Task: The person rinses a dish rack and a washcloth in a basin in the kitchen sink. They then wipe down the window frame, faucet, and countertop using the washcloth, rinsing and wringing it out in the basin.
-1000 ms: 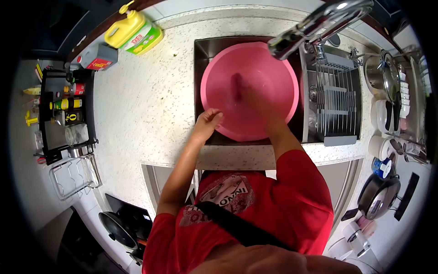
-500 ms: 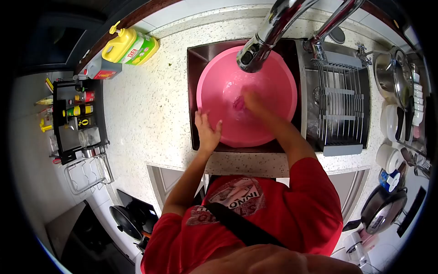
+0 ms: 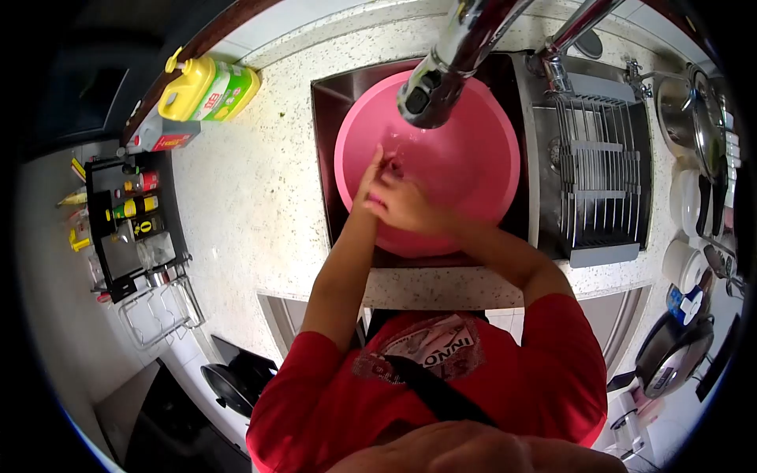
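Note:
A large pink basin (image 3: 509, 169) sits in the left bowl of the sink. My hands meet over its left part. My left hand (image 3: 370, 185) has a finger stretched out towards the faucet, and its other fingers are partly covered. Across it lies my right hand (image 3: 406, 203), fingers curled round a small magenta cloth-like thing (image 3: 377, 202). Only a bit of that thing shows between the fingers, so its kind stays unclear. Just beyond the fingertips is a dark reddish patch in the basin, which I cannot make out. The chrome faucet (image 3: 430, 93) hangs over the basin's far side.
A wire dish rack (image 3: 603, 169) stands in the right sink bowl. On the counter (image 3: 236, 205) at the far left are a yellow pump jug (image 3: 209, 91) and a grey jug (image 3: 164, 134). Pots (image 3: 682, 118) line the right side; a bottle rack (image 3: 102, 213) stands left.
My left hand has left the basin's rim and reached inward. My right hand has moved left from the middle, carrying the magenta thing, and now overlaps the left. The view has shifted slightly.

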Motion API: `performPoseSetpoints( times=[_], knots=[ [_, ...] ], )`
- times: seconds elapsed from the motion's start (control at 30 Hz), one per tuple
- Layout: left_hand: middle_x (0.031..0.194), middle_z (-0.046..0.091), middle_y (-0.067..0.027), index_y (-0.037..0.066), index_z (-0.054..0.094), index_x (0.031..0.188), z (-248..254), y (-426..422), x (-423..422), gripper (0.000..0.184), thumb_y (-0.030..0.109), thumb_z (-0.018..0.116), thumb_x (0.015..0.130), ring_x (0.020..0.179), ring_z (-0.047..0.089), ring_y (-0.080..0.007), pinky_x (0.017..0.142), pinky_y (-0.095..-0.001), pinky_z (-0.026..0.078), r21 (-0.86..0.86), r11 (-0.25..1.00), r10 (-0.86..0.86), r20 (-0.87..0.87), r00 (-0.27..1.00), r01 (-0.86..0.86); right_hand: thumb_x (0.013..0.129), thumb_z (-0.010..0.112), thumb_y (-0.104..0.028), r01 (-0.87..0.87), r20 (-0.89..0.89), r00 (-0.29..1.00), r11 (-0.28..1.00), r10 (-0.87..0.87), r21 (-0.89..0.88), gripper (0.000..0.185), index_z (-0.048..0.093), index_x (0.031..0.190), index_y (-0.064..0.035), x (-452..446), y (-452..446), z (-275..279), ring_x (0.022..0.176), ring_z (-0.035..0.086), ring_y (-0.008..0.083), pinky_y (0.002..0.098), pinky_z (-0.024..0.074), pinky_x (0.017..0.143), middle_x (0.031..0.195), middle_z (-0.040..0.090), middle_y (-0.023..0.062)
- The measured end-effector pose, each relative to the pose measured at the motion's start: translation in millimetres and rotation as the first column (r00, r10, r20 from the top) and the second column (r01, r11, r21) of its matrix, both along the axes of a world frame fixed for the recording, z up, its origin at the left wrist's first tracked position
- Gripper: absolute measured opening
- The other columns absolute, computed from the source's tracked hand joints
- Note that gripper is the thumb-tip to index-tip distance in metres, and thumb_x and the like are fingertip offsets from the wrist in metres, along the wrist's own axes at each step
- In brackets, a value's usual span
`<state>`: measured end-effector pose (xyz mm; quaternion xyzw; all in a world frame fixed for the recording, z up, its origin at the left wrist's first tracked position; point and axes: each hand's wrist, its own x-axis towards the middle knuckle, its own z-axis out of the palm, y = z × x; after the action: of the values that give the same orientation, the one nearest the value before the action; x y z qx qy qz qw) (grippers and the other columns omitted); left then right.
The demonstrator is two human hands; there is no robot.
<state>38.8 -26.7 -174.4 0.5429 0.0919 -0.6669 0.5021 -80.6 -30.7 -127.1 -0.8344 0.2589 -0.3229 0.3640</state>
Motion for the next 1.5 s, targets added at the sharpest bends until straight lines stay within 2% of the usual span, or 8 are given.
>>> performPoseSetpoints(
  times=[0.23, 0.33, 0.43, 0.6, 0.77, 1.0, 1.17, 1.5],
  knots=[
    [0.072, 0.053, -0.0027, 0.011, 0.053, 0.081, -29.6, 3.7, 28.5, 0.040, 0.050, 0.058, 0.083, 0.071, 0.053, -0.0177, 0.061, -0.0324, 0.046, -0.233, 0.961, -0.210, -0.272, 0.939, 0.147, 0.082, 0.059, -0.028, 0.196, 0.111, 0.977, 0.976, -0.185, -0.099, 0.022, 0.057, 0.092, -0.0089, 34.8, -11.9, -21.9, 0.061, 0.060, 0.0328, 0.0421, 0.0481, 0.056, 0.076, 0.061, 0.0117],
    [0.083, 0.057, -0.0045, 0.007, 0.055, 0.099, -86.2, 13.2, 17.3, 0.046, 0.049, 0.058, 0.083, 0.077, 0.057, -0.0200, 0.068, -0.0326, 0.049, -0.376, 0.788, 0.051, 0.829, 0.557, 0.488, 0.084, 0.057, -0.031, 0.186, -0.220, 0.962, 0.979, -0.163, 0.087, 0.022, 0.058, 0.086, -0.0089, 32.3, -36.1, -39.5, 0.063, 0.059, 0.0320, 0.0427, 0.0479, 0.058, 0.072, 0.060, 0.0109],
    [0.117, 0.051, -0.0145, 0.010, 0.048, 0.115, -24.2, -1.2, -13.6, 0.054, 0.056, 0.042, 0.088, 0.110, 0.048, -0.0289, 0.085, -0.0511, 0.043, 0.028, 0.979, 0.195, 0.168, 0.966, -0.203, 0.086, 0.055, -0.034, 0.238, -0.001, 0.970, 0.955, -0.242, -0.179, 0.028, 0.061, 0.095, -0.0079, 10.9, -77.1, -131.8, 0.070, 0.060, 0.0285, 0.0414, 0.0488, 0.065, 0.077, 0.062, 0.0119],
    [0.121, 0.048, -0.0179, 0.008, 0.046, 0.120, -51.9, 26.3, -2.6, 0.071, 0.068, 0.040, 0.082, 0.118, 0.040, -0.0361, 0.096, -0.0568, 0.033, 0.221, 0.971, 0.079, 0.044, 0.996, -0.087, 0.092, 0.040, -0.027, 0.304, -0.029, 0.936, 0.762, -0.351, 0.572, 0.041, 0.043, 0.126, -0.0055, -34.3, -108.9, -113.5, 0.110, 0.050, 0.0317, 0.0427, 0.0429, 0.087, 0.126, 0.047, 0.0210],
    [0.121, 0.049, -0.0177, 0.009, 0.046, 0.121, -51.0, 24.0, -6.9, 0.067, 0.064, 0.041, 0.084, 0.113, 0.046, -0.0346, 0.091, -0.0569, 0.038, 0.243, 0.969, 0.019, -0.260, 0.965, 0.046, 0.081, 0.061, -0.031, -0.068, -0.606, 0.776, 0.979, 0.174, 0.193, 0.040, 0.055, 0.111, -0.0056, -16.0, -27.0, -83.4, 0.103, 0.056, 0.0285, 0.0450, 0.0428, 0.085, 0.106, 0.060, 0.0170],
    [0.087, 0.063, -0.0027, 0.012, 0.058, 0.097, 53.9, 8.8, -18.2, 0.046, 0.056, 0.049, 0.085, 0.073, 0.062, -0.0204, 0.066, -0.0339, 0.053, 0.036, 0.990, -0.137, -0.004, 0.990, 0.138, 0.083, 0.064, -0.021, 0.101, -0.187, 0.982, 0.848, -0.002, 0.520, 0.021, 0.056, 0.090, -0.0028, -18.4, -62.3, -22.6, 0.069, 0.052, 0.0096, 0.0246, 0.0411, 0.059, 0.081, 0.060, 0.0062],
    [0.082, 0.064, -0.0053, 0.011, 0.057, 0.097, 104.4, 16.3, -29.4, 0.045, 0.054, 0.052, 0.084, 0.068, 0.062, -0.0180, 0.052, -0.0250, 0.047, -0.200, 0.921, -0.352, -0.063, 0.934, 0.334, 0.091, 0.050, -0.014, -0.479, 0.508, 0.832, 0.174, -0.223, 0.860, 0.018, 0.057, 0.104, -0.0020, -12.4, -62.8, 22.9, 0.071, 0.055, 0.0107, 0.0252, 0.0471, 0.068, 0.081, 0.060, 0.0034],
    [0.052, 0.035, 0.0066, 0.009, 0.055, 0.086, 128.4, 10.7, -38.1, 0.011, 0.019, 0.059, 0.086, 0.041, 0.029, -0.0044, 0.038, -0.0196, 0.017, -0.289, 0.744, -0.641, -0.056, 0.766, 0.602, 0.097, 0.040, -0.019, -0.621, 0.606, 0.780, 0.324, 0.159, 0.714, 0.029, 0.054, 0.115, 0.0000, -22.4, -73.2, 76.9, 0.045, 0.041, 0.0059, 0.0221, 0.0399, 0.050, 0.049, 0.040, -0.0031]
  ],
)
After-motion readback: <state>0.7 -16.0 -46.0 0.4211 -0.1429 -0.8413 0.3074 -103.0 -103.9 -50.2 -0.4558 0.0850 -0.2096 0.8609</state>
